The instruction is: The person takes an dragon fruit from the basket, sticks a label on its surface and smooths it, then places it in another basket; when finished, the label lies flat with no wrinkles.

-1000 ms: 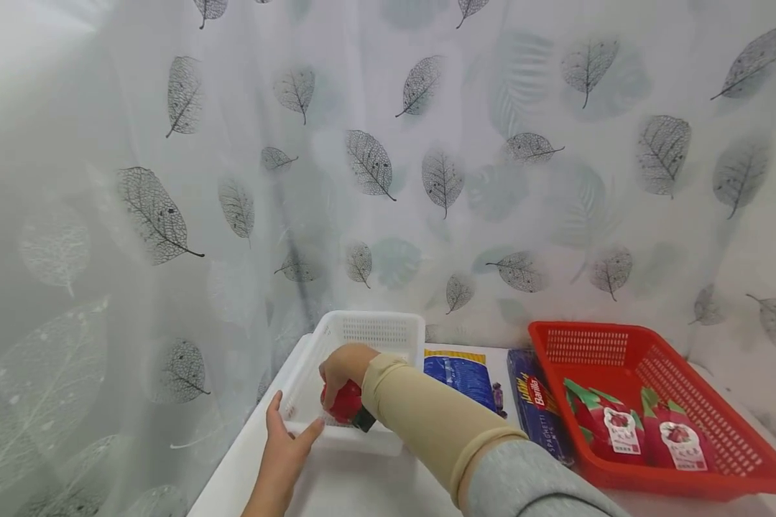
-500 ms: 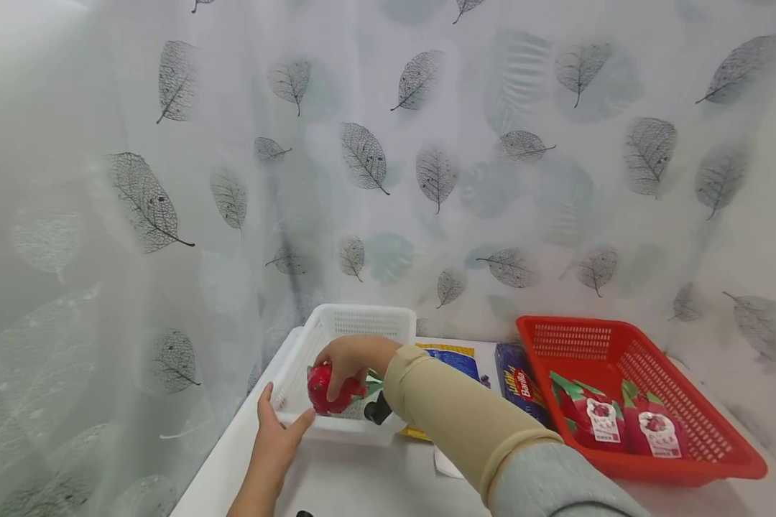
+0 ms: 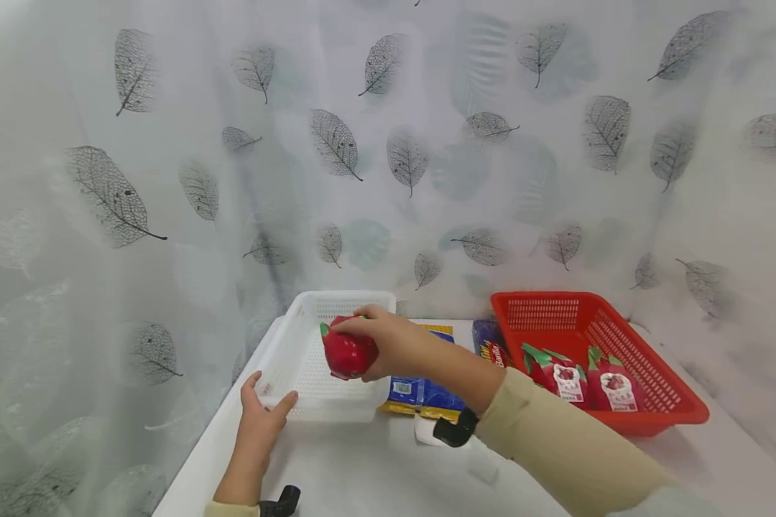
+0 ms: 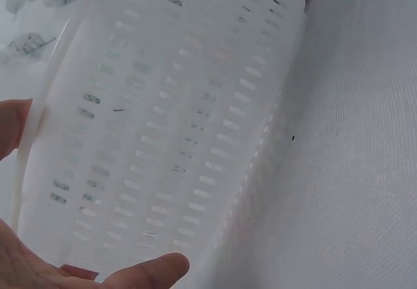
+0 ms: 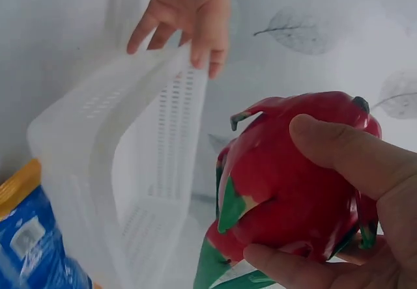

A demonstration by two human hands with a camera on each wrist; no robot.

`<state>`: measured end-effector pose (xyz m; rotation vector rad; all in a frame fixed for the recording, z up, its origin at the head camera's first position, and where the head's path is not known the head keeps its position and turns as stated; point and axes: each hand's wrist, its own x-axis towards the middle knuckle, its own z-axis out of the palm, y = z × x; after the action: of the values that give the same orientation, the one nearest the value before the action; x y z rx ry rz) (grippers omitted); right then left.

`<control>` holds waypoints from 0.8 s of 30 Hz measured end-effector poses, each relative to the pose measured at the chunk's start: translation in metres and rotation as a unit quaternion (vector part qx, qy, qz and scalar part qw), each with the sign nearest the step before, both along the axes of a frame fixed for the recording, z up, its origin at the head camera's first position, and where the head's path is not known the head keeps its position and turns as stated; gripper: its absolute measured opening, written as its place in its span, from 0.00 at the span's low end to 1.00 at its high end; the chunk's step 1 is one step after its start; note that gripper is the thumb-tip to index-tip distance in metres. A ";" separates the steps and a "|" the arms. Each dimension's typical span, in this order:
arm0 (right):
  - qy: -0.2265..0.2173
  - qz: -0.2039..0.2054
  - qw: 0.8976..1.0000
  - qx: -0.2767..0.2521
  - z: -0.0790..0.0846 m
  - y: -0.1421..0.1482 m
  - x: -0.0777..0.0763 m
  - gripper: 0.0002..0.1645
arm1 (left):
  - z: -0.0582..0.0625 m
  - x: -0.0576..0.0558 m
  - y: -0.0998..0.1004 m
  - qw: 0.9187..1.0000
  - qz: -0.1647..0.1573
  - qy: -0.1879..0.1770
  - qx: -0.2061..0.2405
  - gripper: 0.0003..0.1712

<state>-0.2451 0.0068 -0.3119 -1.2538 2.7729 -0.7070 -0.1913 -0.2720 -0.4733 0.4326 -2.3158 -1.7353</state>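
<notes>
My right hand [image 3: 391,345] grips a red dragon fruit [image 3: 350,352] with green-tipped scales, above the white plastic basket [image 3: 343,411]. In the right wrist view the thumb lies on one side of the dragon fruit [image 5: 293,172] and the fingers curl round the other. My left hand [image 3: 259,424] rests at the basket's near left corner, thumb and forefinger spread apart. Seen from the left wrist, the thumb [image 4: 153,271] lies along the slotted outer wall [image 4: 163,139] and another finger is at the rim. The basket's visible inside shows only its perforated floor and walls.
A red basket [image 3: 662,373] on the right holds two dragon fruits [image 3: 559,377] with white labels. Between the baskets lie blue-and-yellow packets [image 3: 427,395] and a blue Barilla spaghetti box [image 3: 489,345]. A leaf-patterned curtain [image 3: 388,158] hangs behind the white table [image 3: 362,474].
My right hand has lifted the dragon fruit up from inside the white basket, its forearm swinging rightward. My left hand stays at the basket corner. The head view has shifted slightly rightward.
</notes>
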 end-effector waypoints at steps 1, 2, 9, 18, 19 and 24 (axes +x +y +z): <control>0.013 0.002 1.000 -0.002 0.003 0.012 0.008 0.55 | 0.001 -0.001 -0.002 1.000 -0.002 0.002 0.003 0.61; 0.028 0.003 1.000 -0.003 0.006 0.024 0.016 0.55 | 0.002 -0.002 -0.003 1.000 -0.004 0.002 0.006 0.61; 0.094 -0.006 0.995 -0.013 -0.006 0.097 0.059 0.54 | 0.007 -0.009 -0.012 1.000 -0.001 -0.004 0.007 0.59; 0.070 -0.073 0.993 0.057 -0.043 0.159 0.090 0.57 | 0.002 -0.007 -0.020 1.000 0.007 -0.026 0.003 0.62; 0.056 -0.075 0.994 0.064 -0.046 0.166 0.092 0.57 | 0.001 -0.007 -0.020 1.000 0.006 -0.028 0.004 0.62; -0.011 -0.061 0.993 0.096 -0.070 0.199 0.104 0.57 | -0.001 -0.004 -0.020 0.999 0.008 -0.025 -0.027 0.63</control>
<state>-0.1412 0.2059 -0.3821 -1.0426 2.8378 -0.4426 -0.1957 -0.2915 -0.4747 0.4880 -2.3800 -1.6699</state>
